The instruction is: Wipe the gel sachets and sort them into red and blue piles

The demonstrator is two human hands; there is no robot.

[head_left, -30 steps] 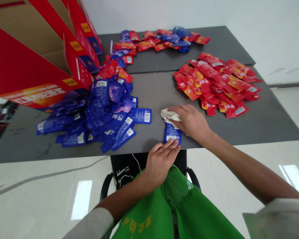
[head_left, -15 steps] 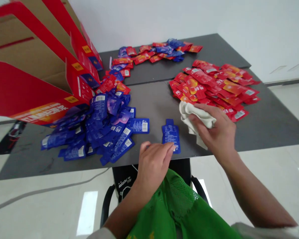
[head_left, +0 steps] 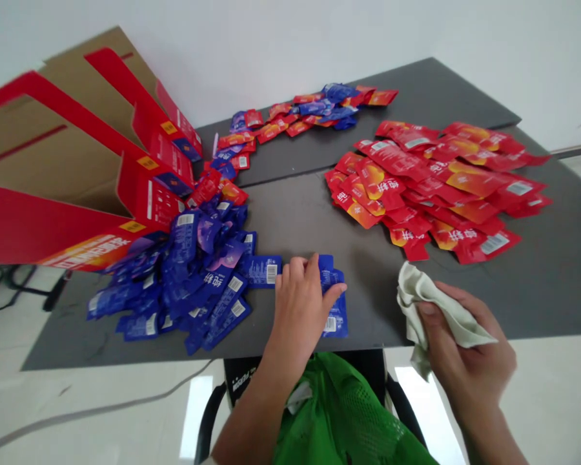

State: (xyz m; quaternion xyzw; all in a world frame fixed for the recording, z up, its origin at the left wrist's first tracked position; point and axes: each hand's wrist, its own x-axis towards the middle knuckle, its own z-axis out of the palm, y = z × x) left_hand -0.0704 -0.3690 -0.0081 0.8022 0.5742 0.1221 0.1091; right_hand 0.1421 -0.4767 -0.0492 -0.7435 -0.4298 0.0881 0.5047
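A single blue pouch [head_left: 337, 311] with a spout-like neck lies flat near the table's front edge. Over its left side rests my left hand [head_left: 297, 300], thumb spread away from bent fingers; the fingertips touch or hover by the pouch, and part of it is hidden. My right hand [head_left: 469, 349] is closed on a crumpled white cloth [head_left: 428, 300], held just off the front edge of the table. To the left is a heap of blue pouches [head_left: 198, 258], one of them reaching close to my left fingers. A pile of red pouches [head_left: 430, 174] lies beyond the cloth.
Red cardboard boxes [head_left: 150, 194], with open tops, stand at the left. Mixed red and blue pouches [head_left: 290, 116] form a curved row along the back of the grey table [head_left: 290, 206]. A black chair [head_left: 208, 420] and a cable [head_left: 126, 407] are below.
My left hand has moved forward onto the blue pouch. My right hand has drawn back toward me and right with the cloth, away from the red pile. The view has shifted slightly.
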